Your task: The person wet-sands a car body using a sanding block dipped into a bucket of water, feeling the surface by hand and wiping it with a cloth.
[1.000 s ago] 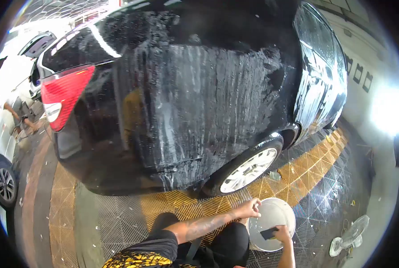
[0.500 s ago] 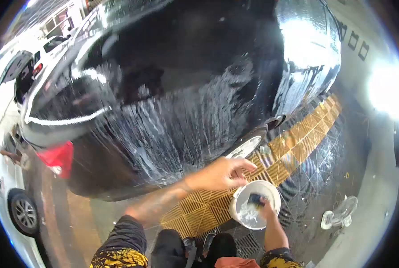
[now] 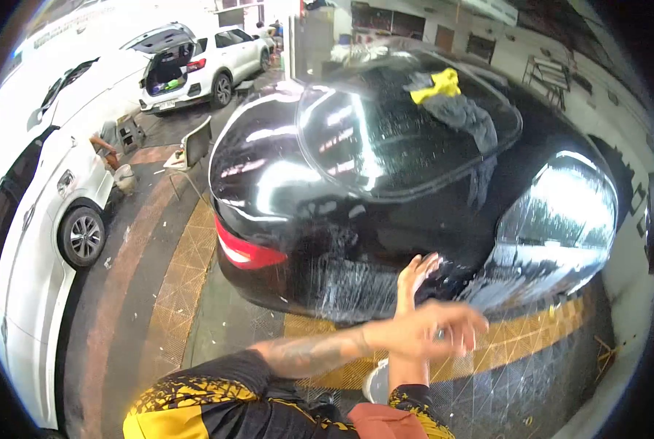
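My right hand (image 3: pixel 413 274) is up at the side of the wet black car (image 3: pixel 385 234), below the rear window. Its fingers are closed round a dark sponge (image 3: pixel 438 272) that is hard to tell from the black paint. My left hand (image 3: pixel 440 329) hovers in front of the right forearm, somewhat blurred, its fingers apart and nothing seen in them. Behind the forearms, the white bucket (image 3: pixel 374 384) shows only in part. Whitish suds streak the car panel (image 3: pixel 356 285) beside the hands.
A yellow glove-like piece (image 3: pixel 437 86) and a grey cloth (image 3: pixel 470 121) lie on the car's rear window. White cars stand at left, one with its tailgate (image 3: pixel 162 40) raised. Near a chair (image 3: pixel 194 150), a crouching person (image 3: pixel 107 146) is beside another bucket (image 3: pixel 124 178).
My right hand has come up out of the bucket to the car's side with the sponge. My left hand has moved right and lower in view. The view has swung upward and left.
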`<state>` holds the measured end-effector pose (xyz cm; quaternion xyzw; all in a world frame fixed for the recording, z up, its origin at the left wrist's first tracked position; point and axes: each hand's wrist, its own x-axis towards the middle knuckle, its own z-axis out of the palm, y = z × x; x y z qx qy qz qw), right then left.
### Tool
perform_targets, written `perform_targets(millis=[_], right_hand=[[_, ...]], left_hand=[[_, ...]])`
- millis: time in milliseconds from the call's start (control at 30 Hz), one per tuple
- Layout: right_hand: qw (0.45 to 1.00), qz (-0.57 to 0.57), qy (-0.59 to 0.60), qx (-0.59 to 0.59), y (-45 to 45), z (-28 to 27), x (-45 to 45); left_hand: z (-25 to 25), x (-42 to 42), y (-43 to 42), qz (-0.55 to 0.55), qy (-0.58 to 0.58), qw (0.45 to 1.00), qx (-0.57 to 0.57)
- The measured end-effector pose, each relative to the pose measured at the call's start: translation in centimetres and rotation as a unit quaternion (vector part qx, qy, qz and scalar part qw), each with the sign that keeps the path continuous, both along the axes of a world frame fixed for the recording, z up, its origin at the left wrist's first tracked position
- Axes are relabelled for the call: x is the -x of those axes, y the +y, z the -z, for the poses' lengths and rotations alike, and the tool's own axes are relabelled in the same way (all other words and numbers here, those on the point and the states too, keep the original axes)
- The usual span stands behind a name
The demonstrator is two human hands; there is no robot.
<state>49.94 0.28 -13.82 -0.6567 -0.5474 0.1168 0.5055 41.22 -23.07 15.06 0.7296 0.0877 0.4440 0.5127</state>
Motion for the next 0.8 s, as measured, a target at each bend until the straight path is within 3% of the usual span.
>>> perform_targets(millis=[100, 133, 167, 200, 267, 367, 400, 467, 500, 533, 567, 600, 700, 767, 800], right_hand=[[0.988, 0.127, -0.074, 0.045, 5.7, 3.4, -1.6], [0.862, 0.184, -0.345, 0.323, 6.8, 0.5, -3.2], [0.837, 0.167, -0.358, 0.38, 6.6, -1.9, -4.9], [0.952, 0.21, -0.037, 0.218, 6.1, -2.4, -6.0], [0.973, 0.18, -0.004, 0.142, 5.4, -1.9, -5.2], [0.987, 0.135, 0.009, 0.082, 3.1, 1.3, 1.8], [0.983, 0.14, -0.028, 0.12, 2.4, 1.4, 3.1], [0.881, 0.209, -0.292, 0.309, 5.8, 2.4, -0.1], [0.843, 0.239, -0.343, 0.338, 6.7, 0.9, -2.6], [0.728, 0.225, -0.465, 0.451, 7.8, -1.6, -4.7], [0.945, 0.18, -0.086, 0.26, 11.4, 4.5, -11.6], [0.939, 0.26, 0.142, 0.173, 7.2, -3.8, -5.8], [0.972, 0.211, 0.057, 0.085, 5.9, 0.1, 0.0], [0.977, 0.201, 0.037, 0.057, 3.7, -2.0, 3.8], [0.961, 0.189, -0.004, 0.201, 2.5, -5.5, 3.7]], left_hand=[[-2.6, 5.0, -1.7, 0.05, 0.099, 0.991, -0.072], [-2.6, 7.1, -1.7, 0.057, 0.149, 0.98, -0.122], [-2.5, 9.8, -1.3, 0.048, 0.169, 0.983, -0.059], [-2.4, 12.7, -0.4, 0.041, 0.188, 0.981, 0.007], [-3.1, 17.5, 1.9, -0.046, 0.225, 0.973, 0.013], [-4.6, 23.7, 5.7, -0.102, 0.191, 0.976, -0.026], [-5.1, 25.6, 7.2, -0.109, 0.175, 0.978, -0.03], [-6.9, 28.5, 10.7, -0.128, 0.181, 0.973, -0.065], [-7.7, 29.3, 12.8, -0.137, 0.168, 0.973, -0.075], [-8.6, 29.4, 15.0, -0.147, 0.156, 0.973, -0.089], [-9.3, 28.9, 17.4, -0.16, 0.138, 0.969, -0.129], [-10.1, 28.0, 19.9, -0.174, 0.12, 0.962, -0.171], [-10.6, 23.1, 29.6, -0.227, 0.142, 0.902, -0.338], [-10.2, 19.4, 35.8, -0.267, 0.177, 0.864, -0.389], [-9.9, 17.8, 38.2, -0.279, 0.203, 0.852, -0.393]])
